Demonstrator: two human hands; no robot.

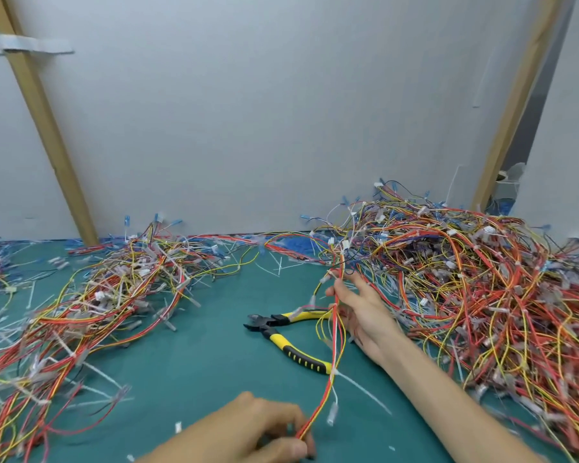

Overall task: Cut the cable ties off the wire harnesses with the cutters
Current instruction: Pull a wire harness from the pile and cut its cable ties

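Note:
A red, orange and yellow wire harness (335, 332) stretches between my two hands above the green mat. My left hand (264, 429) pinches its near end at the bottom of the view. My right hand (358, 305) grips its far end by the edge of the big wire pile (482, 279). A white cable tie (335, 372) sits on the harness about midway. The cutters (283, 335), with yellow and black handles, lie open on the mat (198, 362) just left of my right hand, untouched.
A second heap of wire harnesses (97, 295) spreads over the left of the mat. Loose cut cable ties (274, 269) are scattered across it. A white wall with two wooden battens (47, 128) stands right behind the table.

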